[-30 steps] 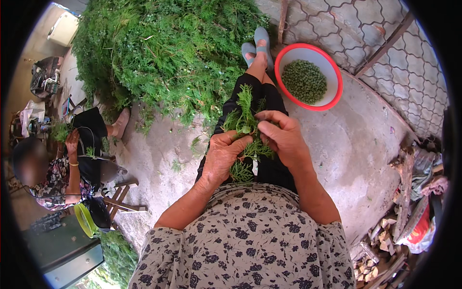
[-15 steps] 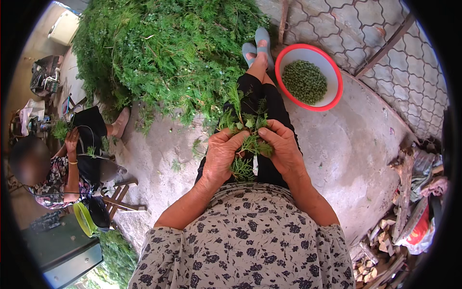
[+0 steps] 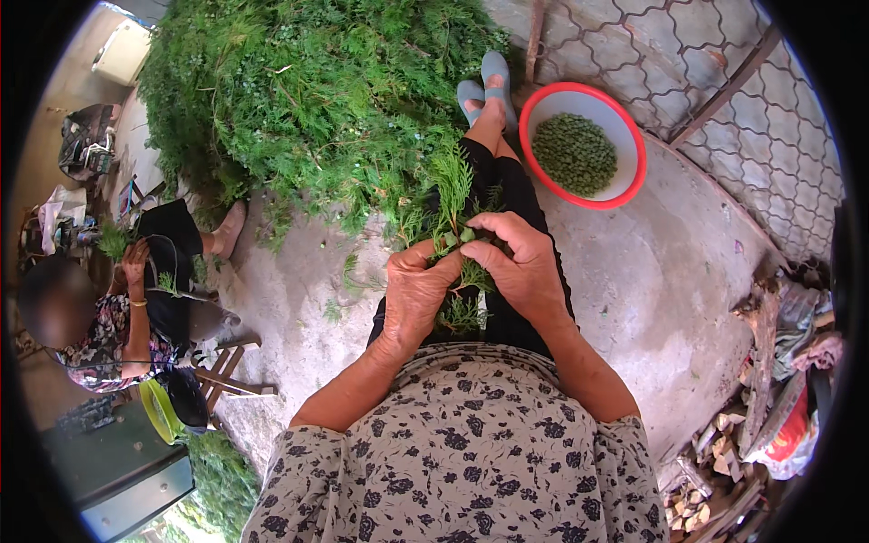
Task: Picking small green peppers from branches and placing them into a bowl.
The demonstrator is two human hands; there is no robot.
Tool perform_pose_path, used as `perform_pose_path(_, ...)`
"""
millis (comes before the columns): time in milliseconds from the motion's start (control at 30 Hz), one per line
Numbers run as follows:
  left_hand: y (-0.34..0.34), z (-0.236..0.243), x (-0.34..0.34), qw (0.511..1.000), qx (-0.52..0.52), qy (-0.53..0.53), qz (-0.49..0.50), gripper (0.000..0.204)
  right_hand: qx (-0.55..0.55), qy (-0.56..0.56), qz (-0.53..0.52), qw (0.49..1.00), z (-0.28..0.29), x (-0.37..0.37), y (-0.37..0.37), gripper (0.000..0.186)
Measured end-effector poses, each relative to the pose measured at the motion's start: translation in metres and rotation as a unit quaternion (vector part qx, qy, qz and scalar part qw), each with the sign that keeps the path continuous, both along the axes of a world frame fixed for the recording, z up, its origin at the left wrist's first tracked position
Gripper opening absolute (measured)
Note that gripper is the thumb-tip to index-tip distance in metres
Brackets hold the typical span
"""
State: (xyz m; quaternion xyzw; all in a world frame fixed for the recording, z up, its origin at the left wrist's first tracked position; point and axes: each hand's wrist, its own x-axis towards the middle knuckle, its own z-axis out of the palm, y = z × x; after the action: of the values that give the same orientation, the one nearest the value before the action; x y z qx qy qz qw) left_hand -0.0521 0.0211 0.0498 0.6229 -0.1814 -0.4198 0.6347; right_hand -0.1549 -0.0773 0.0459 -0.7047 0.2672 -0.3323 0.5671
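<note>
A green evergreen sprig [image 3: 453, 185] with flat, feathery leaves rises above my lap, its lower fronds hanging between my hands. My left hand [image 3: 418, 288] is closed on it, thumb against forefinger. Beside those fingertips small green cones [image 3: 450, 239] show among the leaves. My right hand [image 3: 518, 264] pinches at one small green cone on the sprig, thumb and forefinger nearly meeting around it. Past my right knee stands a white basin [image 3: 630, 172] with a red rim, partly filled with loose green cones [image 3: 574, 154].
A large heap of cut evergreen branches [image 3: 299, 100] lies ahead to the left. At the left a seated person [image 3: 136, 335] holds a sprig, near a yellow-green basin [image 3: 160, 412]. Wire mesh [image 3: 697, 63] leans at the far right; firewood [image 3: 724, 452] is piled at near right.
My right hand has shifted left and slightly up, its thumb and forefinger now close to my left fingertips. The sprig stands more upright, with more of its top showing.
</note>
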Motion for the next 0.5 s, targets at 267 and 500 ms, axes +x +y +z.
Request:
perform_pose_path(267,-0.006,0.006,0.002,0.999,-0.004,0.039,-0.011,0.007,0.484,-0.053,0.056,0.872,-0.006,-0.007,-0.006,0.015)
perform_pose_path(500,-0.009,0.019,0.005,0.991,-0.038,0.131,-0.014,0.007,0.558,-0.190,0.076,0.804,-0.008,-0.012,-0.009,0.013)
